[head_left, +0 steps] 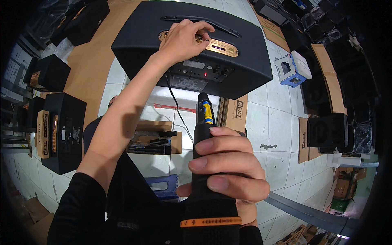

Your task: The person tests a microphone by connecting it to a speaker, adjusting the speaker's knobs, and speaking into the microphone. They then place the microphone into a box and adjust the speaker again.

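A large black speaker (136, 45) stands in front of me, with a carry handle (222, 27) on top and a gold control panel (228, 50) with a small lit display. Over that panel my left hand (181, 41) has its thumb and forefinger pinched on a small knob, mostly hidden by the fingers. Wrapped in my right hand (232, 165) is a black microphone (200, 181) with an orange band (212, 221) near its head. At its far end the battery compartment is uncovered, showing a yellow and blue battery (208, 111).
A black cable (175, 100) hangs from the speaker's back panel, where a red light glows. Below sit an open carton (176, 143) of black items and a blue stool (163, 181). Another speaker (65, 134) stands left; a blue-white stool (292, 69) and boxes are at right.
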Demonstrator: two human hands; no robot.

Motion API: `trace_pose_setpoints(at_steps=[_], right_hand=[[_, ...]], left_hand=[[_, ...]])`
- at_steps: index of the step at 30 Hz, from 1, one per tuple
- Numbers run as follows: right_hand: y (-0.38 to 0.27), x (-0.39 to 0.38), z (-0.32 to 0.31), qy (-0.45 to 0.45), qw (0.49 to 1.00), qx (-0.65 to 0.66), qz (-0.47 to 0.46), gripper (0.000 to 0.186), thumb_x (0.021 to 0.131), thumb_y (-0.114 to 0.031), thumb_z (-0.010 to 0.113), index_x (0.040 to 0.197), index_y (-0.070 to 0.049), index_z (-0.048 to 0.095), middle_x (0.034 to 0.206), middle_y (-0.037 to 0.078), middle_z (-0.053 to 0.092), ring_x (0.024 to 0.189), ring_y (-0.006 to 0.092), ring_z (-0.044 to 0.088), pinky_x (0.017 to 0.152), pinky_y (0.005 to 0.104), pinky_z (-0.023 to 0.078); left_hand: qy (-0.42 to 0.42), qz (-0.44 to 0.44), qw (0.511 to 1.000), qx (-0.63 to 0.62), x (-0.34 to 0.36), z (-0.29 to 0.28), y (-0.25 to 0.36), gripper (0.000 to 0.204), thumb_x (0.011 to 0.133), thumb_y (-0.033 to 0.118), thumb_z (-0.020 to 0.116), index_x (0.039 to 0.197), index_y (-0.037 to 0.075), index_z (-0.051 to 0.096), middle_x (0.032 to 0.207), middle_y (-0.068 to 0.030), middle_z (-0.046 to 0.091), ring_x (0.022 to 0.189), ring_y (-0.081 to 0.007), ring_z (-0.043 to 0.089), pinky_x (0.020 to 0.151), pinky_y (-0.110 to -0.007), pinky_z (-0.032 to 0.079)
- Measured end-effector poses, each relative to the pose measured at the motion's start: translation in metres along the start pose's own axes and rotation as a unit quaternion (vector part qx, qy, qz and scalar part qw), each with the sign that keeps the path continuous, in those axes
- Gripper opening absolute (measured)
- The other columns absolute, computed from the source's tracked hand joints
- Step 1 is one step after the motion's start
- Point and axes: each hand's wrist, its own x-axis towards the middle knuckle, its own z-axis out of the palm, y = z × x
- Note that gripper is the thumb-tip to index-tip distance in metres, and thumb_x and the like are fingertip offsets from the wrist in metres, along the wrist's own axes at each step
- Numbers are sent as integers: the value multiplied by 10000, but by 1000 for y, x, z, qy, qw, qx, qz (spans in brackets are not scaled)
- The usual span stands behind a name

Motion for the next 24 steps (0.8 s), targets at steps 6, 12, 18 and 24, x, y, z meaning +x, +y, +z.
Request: trace_pose_setpoints(at_steps=[6,12,18,24], right_hand=[[5,-1,0,3,1000,-1,-19,221,741,-59,857,931,-94,750,1090,72,763,1081,286,708,1031,489,521],[5,-1,-3,-16,1000,-20,-14,197,736,-57,856,905,-96,762,1090,64,762,1080,284,709,1033,486,522],[3,-1,-3,-13,1000,-14,-6,193,746,-66,852,914,-98,762,1088,65,763,1085,284,706,1041,483,518],[-5,-1,0,6,1000,-1,29,211,747,-44,852,923,-91,745,1098,80,762,1087,292,705,1038,488,518]], left_hand=[[3,4,1000,4,0,0,0,343,900,223,733,1242,203,714,974,41,767,1071,-181,635,1085,-399,423],[9,6,1000,0,1,1,-1,336,897,219,736,1232,194,723,967,26,769,1043,-192,646,1042,-393,474],[16,9,1000,17,0,3,-1,337,895,216,735,1231,189,723,961,22,767,1042,-199,647,1047,-394,473],[-14,-24,1000,-3,-2,0,6,366,874,207,740,1239,194,717,966,32,765,1061,-193,640,1087,-414,431]])
